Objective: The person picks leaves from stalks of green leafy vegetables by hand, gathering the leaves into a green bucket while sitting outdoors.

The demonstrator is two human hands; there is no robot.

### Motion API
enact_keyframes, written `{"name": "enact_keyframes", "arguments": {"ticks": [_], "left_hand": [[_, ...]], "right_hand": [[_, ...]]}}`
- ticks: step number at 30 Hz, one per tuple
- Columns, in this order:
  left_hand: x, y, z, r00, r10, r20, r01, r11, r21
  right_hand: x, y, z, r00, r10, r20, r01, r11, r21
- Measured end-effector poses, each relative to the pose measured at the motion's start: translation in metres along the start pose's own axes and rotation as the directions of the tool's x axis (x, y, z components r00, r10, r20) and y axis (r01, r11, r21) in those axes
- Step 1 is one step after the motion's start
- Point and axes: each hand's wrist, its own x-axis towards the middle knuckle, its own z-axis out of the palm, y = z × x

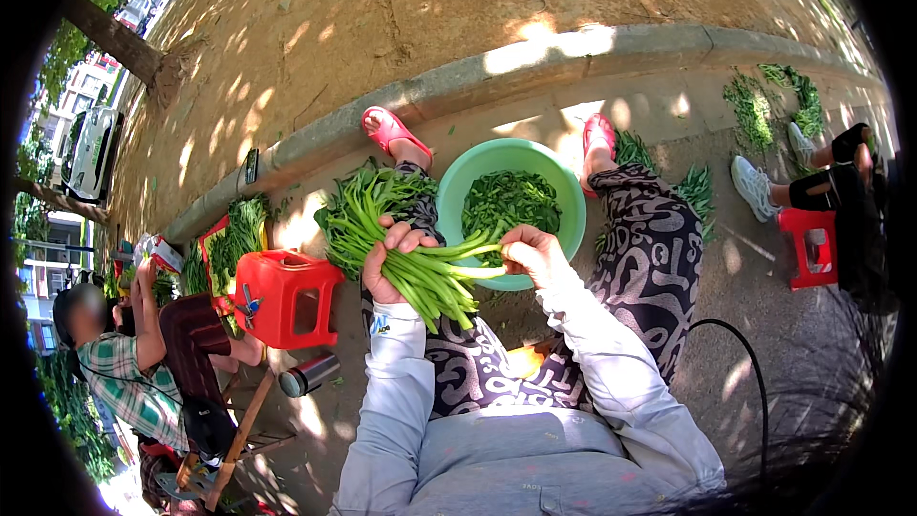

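Above the person's lap, the left hand has its grip clamped around a bunch of green stalks, leafy ends pointing up-left. The right hand pinches a single stalk that runs across to the bunch. Just behind both hands, a green basin holding picked leaves sits on the ground between the red sandals. A red plastic stool stands to the left.

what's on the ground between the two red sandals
In the head view, a green basin of picked greens sits between the left sandal and the right sandal.
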Motion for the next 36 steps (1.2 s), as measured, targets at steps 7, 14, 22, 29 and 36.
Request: {"name": "enact_keyframes", "arguments": {"ticks": [7, 14, 22, 29, 36], "left_hand": [[0.000, -0.002, 0.001, 1.000, 0.012, -0.013, -0.012, 1.000, 0.022], [0.001, -0.001, 0.003, 1.000, 0.009, -0.029, -0.009, 1.000, 0.008], [-0.001, 0.002, 0.005, 0.999, -0.005, -0.047, 0.003, 0.999, -0.041], [-0.001, 0.002, 0.005, 1.000, -0.014, -0.023, 0.014, 1.000, -0.026], [0.000, -0.002, 0.006, 0.999, -0.005, -0.035, 0.005, 1.000, 0.000]], "right_hand": [[-0.004, -0.006, 0.010, 0.989, 0.123, -0.079, -0.109, 0.980, 0.169], [0.001, -0.004, 0.006, 0.989, 0.140, -0.038, -0.132, 0.978, 0.162], [-0.008, -0.012, 0.009, 0.915, -0.388, 0.110, 0.345, 0.612, -0.712], [-0.008, -0.009, 0.014, 0.918, -0.396, 0.033, 0.299, 0.634, -0.713], [-0.002, 0.001, 0.010, 0.988, -0.144, -0.057, 0.132, 0.974, -0.185]]}}
